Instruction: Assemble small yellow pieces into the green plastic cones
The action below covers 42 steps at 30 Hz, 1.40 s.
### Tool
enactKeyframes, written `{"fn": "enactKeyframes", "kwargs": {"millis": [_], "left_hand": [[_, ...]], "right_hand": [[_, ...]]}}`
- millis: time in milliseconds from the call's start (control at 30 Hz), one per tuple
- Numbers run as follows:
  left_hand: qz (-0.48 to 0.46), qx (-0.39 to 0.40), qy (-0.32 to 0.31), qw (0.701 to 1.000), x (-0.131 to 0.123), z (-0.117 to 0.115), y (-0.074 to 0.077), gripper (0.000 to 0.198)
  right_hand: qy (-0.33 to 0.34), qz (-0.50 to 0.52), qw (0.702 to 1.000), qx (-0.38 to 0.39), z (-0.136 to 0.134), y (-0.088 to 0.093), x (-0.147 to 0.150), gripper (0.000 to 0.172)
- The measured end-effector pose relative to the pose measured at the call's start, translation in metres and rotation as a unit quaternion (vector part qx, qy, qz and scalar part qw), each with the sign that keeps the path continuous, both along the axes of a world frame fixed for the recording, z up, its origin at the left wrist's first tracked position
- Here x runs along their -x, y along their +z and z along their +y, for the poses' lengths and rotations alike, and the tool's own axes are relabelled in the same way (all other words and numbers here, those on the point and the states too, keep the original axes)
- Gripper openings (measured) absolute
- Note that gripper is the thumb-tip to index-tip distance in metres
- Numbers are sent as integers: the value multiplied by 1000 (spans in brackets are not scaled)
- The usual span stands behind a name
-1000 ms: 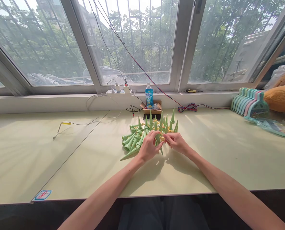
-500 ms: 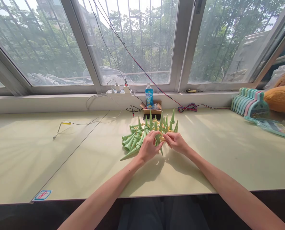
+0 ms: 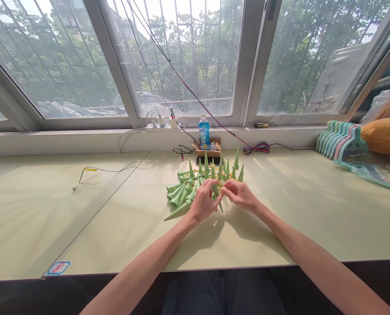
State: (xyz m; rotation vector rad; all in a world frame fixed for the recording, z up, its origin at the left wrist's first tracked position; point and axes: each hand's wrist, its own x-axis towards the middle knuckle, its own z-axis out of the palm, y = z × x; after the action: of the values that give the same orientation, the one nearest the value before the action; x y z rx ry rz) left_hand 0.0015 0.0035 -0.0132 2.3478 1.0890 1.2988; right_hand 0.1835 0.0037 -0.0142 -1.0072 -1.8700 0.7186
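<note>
My left hand is closed around a green plastic plant-watering spike, whose pointed tip angles down toward me. From the right, my right hand pinches a small yellow valve piece against the side of that spike. Fingers hide part of both. Just left of my hands lies a heap of similar green spikes. Behind them several more spikes stand point up, with small yellow pieces scattered among them.
A blue-labelled bottle stands in a small cardboard box by the window. Coiled cable and a thin wire lie on the table. At right are pastel dustpan-like pieces and an orange bundle.
My right hand has shifted slightly left and turned a little at the yellow valve piece. The left hand and its spike stay nearly still.
</note>
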Motion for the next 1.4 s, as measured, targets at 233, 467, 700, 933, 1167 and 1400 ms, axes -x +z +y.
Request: {"fn": "enactKeyframes", "kwargs": {"millis": [233, 467, 700, 933, 1167, 1400], "left_hand": [[8, 7, -11, 1000, 0, 0, -2, 31], [2, 7, -5, 1000, -1, 0, 0, 29], [4, 10, -7, 1000, -1, -1, 0, 27], [8, 11, -13, 1000, 0, 0, -3, 31], [1, 10, -7, 1000, 1, 0, -2, 28], [11, 8, -11, 1000, 1, 1, -3, 30]], "right_hand": [[-23, -29, 999, -24, 2, -1, 2, 52], [-5, -17, 1000, -1, 1, -1, 0, 39], [-1, -26, 1000, -12, 0, -1, 1, 42], [-26, -49, 998, -34, 4, -4, 1, 52], [-3, -22, 1000, 1, 0, -1, 0, 33], [-6, -28, 999, -20, 1, -2, 1, 46]]}}
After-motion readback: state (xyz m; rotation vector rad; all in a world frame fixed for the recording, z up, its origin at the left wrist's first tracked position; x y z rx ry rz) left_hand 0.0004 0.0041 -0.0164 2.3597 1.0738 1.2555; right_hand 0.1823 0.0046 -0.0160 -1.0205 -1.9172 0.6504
